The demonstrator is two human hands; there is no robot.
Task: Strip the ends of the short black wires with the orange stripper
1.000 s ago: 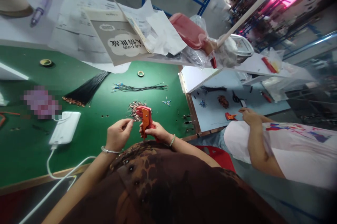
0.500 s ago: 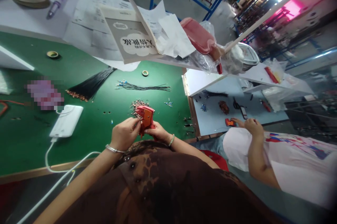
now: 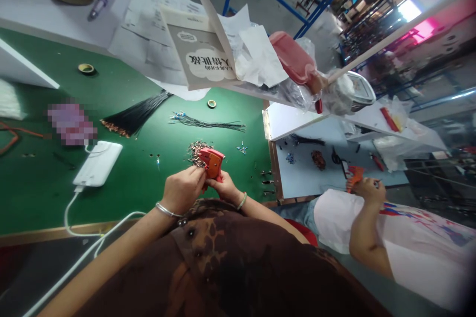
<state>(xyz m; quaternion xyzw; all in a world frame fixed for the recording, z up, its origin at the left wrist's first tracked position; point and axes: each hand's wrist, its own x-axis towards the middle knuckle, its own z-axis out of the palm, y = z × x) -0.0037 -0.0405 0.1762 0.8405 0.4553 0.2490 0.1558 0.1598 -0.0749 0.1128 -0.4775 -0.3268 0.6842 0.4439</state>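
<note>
Wire stripper (image 3: 211,162), seemingly, sits in right hand (image 3: 225,189).

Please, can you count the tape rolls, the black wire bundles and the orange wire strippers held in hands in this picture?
Tape rolls: 2
Black wire bundles: 3
Orange wire strippers: 2
Total: 7
</note>
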